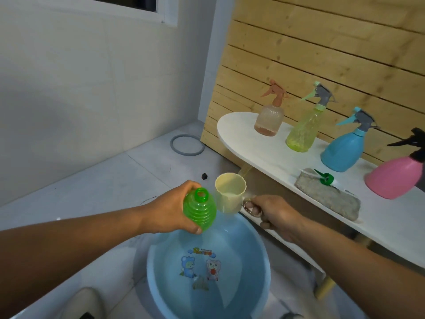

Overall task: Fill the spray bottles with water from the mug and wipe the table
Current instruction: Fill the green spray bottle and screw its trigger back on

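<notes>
The left hand [171, 209] grips the uncapped green spray bottle [199, 210] above the blue basin [208, 268], evidently so spills fall in, while the right hand [273, 215], fingers curled round the handle, holds the cream mug [230, 192] touching it, apparently ready to pour.

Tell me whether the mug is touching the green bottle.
Cannot tell. In the head view the cream mug sits right beside the green bottle with their outlines overlapping, so no gap or contact shows plainly.

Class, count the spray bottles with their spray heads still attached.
4, all standing on the white table: peach bottle, yellow-green bottle, blue bottle, pink bottle at the frame's right edge. More may stand beyond it.
</notes>
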A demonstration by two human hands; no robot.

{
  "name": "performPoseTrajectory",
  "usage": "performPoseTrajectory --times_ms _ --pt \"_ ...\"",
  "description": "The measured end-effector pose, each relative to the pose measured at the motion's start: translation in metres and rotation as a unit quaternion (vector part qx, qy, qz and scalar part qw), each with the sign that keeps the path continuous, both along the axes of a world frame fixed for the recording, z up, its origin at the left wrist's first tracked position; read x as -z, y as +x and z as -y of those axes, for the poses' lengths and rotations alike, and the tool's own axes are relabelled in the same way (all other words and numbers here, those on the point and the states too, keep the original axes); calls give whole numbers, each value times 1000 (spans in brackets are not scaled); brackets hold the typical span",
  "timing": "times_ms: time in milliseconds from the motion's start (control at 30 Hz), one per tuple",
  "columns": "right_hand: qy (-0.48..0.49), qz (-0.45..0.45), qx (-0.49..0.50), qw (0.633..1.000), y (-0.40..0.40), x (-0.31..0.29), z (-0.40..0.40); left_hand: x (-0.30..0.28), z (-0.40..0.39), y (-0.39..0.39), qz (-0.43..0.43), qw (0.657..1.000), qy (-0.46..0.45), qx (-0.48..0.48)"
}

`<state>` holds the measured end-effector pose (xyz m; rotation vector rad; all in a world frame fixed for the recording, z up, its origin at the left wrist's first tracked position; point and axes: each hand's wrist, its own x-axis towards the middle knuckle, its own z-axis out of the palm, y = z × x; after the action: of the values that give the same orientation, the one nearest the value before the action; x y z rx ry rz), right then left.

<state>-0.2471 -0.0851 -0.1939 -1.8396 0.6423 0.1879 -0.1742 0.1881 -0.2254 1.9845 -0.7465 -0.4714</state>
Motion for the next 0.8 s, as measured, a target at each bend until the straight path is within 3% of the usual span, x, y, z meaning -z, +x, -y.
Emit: performPoseTrajectory --times_ms 133,367,533,800 --pt "-19 -59 -22 998 -3 65 5 21 -2 -6 -2 999 -1 -33" --pt "-211 -64 -123 968 12 131 19 46 2 -4 -18 999 9 -49" --pt "-364 -84 -227 899 28 156 19 57 8 1 -23 998 24 -50" --pt "-482 -152 -346 791 23 203 -1 78 6 7 -40 996 30 -79"
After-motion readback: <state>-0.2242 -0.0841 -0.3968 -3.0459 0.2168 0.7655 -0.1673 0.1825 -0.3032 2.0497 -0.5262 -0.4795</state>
